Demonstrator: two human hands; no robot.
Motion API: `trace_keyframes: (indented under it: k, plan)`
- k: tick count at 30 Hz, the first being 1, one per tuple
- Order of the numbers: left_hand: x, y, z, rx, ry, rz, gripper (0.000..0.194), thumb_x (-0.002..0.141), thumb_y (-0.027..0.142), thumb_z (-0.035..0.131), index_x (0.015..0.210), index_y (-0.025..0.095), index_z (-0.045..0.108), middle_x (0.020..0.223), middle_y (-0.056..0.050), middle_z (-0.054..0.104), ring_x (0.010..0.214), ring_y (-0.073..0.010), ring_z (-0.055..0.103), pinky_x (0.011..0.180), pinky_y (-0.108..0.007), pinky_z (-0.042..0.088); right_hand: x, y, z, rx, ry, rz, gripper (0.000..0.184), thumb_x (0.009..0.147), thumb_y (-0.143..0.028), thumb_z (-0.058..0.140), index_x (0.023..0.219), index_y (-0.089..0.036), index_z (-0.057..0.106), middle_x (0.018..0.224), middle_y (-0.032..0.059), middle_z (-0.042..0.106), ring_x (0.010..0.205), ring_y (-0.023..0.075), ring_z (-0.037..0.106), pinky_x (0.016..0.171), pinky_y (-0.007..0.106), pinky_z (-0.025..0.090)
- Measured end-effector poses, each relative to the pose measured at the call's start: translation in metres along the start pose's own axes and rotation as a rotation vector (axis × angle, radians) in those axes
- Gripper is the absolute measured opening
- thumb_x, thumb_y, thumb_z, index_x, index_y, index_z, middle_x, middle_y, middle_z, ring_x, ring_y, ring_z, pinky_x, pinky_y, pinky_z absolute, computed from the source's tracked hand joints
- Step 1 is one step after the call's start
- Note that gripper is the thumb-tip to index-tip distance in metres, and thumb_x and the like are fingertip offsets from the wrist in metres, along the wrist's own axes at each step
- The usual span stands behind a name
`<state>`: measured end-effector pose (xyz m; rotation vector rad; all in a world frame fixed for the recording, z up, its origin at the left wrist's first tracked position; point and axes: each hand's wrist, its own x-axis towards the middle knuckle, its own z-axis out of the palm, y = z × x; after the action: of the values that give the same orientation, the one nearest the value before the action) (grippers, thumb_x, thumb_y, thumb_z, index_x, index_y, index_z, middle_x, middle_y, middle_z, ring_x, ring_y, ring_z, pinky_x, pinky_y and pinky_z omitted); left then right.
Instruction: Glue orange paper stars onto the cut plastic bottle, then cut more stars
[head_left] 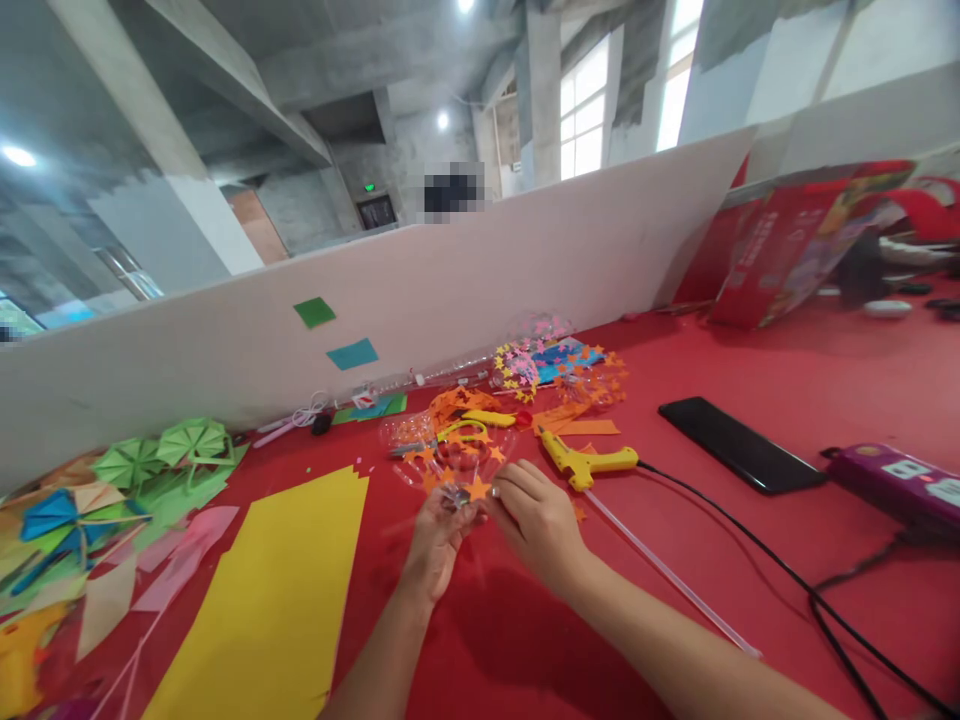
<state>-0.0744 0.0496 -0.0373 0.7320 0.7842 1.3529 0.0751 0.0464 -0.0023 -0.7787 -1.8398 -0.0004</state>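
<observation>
2 bare hands on 1 clear star piece [450, 462], mid-table, just above the red tabletop [495, 650]. L hand [439, 545] has its base pinched btwn thumb & fingers; R hand [536, 520] has fingertips at the edge of 1 orange star [478, 488], can't tell if gripping or just touching. Piece fans out away from the wearer, twd the white partition [450, 300]; no clear long axis, base end twd wearer. Several orange stars on it, exact ct lost to blur. L forearm runs up & slightly right, R forearm comes in from lower right, wrist bent, knuckles up. Just past the piece: 1 pr yellow-handled scissors [463, 432], 1 yellow cutter [489, 418]. Right of R hand: 1 yellow glue gun [581, 462], nozzle up-left, 1 clear rod [667, 570] running from it to lower right; then 1 blk phone [727, 442]. Left: yellow sheets [277, 600], 2 green folded-paper umbrellas [193, 440] beyond. Partition carries 2 paper patches, 1 green [315, 312], 1 blue [352, 353].
</observation>
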Motion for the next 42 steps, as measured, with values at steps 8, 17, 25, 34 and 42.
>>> trace_keyframes:
  k: [8,17,25,34,42]
  plan:
    - [-0.004,0.006,0.002,-0.012,0.023,0.008,0.035,0.058,0.015,0.084,0.082,0.018,0.059,0.08,0.002,0.068,0.075,-0.0105,0.065,0.074,-0.023,0.052,0.005,-0.005,-0.004,0.017,-0.036,0.05,0.013,0.092,-0.018,0.051,0.087,-0.018,0.063,0.08,0.007,0.065,0.073,0.0196,0.058,0.065,0.03,0.048]
    - [-0.003,0.01,0.003,-0.034,0.056,0.022,0.037,0.056,0.017,0.084,0.082,0.018,0.059,0.079,0.002,0.069,0.073,-0.0112,0.066,0.074,-0.024,0.052,0.005,-0.009,-0.005,0.072,-0.071,0.061,0.01,0.086,-0.017,0.055,0.091,-0.019,0.063,0.084,0.0067,0.066,0.076,0.0202,0.059,0.068,0.032,0.05]
    - [-0.001,0.009,0.002,-0.042,0.055,0.034,0.036,0.056,0.015,0.084,0.082,0.017,0.06,0.079,0.002,0.069,0.072,-0.0086,0.065,0.071,-0.02,0.05,0.005,-0.009,-0.004,0.071,-0.065,0.053,0.01,0.086,-0.016,0.055,0.093,-0.019,0.063,0.084,0.0075,0.065,0.077,0.0211,0.057,0.067,0.032,0.049]
    - [-0.002,0.01,0.002,-0.004,0.038,0.034,0.032,0.06,0.017,0.082,0.085,0.018,0.062,0.083,0.0,0.07,0.077,-0.0123,0.066,0.074,-0.024,0.049,0.003,-0.008,-0.003,0.062,-0.079,0.007,0.014,0.09,-0.015,0.051,0.081,-0.018,0.062,0.081,0.0074,0.063,0.073,0.0194,0.054,0.064,0.03,0.046]
    - [-0.003,0.013,0.005,0.005,0.014,0.061,0.026,0.062,0.018,0.081,0.077,0.018,0.06,0.078,0.001,0.068,0.072,-0.0108,0.064,0.067,-0.021,0.048,0.002,-0.009,-0.003,0.083,-0.081,-0.041,0.017,0.091,-0.015,0.048,0.08,-0.019,0.061,0.08,0.0075,0.064,0.072,0.0193,0.053,0.064,0.03,0.046]
